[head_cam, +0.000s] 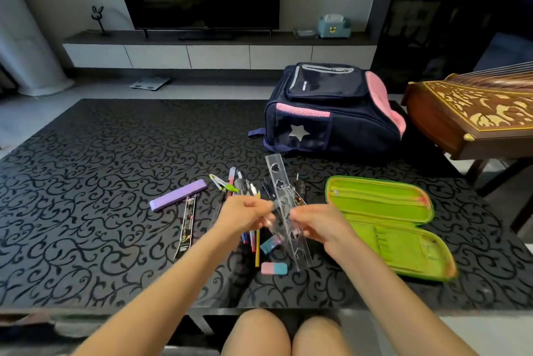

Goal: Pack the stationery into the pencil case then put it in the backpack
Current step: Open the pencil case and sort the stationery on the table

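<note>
I see both hands — left hand (245, 210) and right hand (320, 223) — clamped on clear rulers (284, 200) above the desk (86, 182), open green pencil case (386, 223) right, backpack (331, 110) far.

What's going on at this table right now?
A person is packing stationery. Both hands, the left hand and right hand, hold clear rulers above a pile of pens and two erasers. The green pencil case lies open and looks empty on the right. The backpack sits zipped shut behind it. A purple box lies to the left.
</note>
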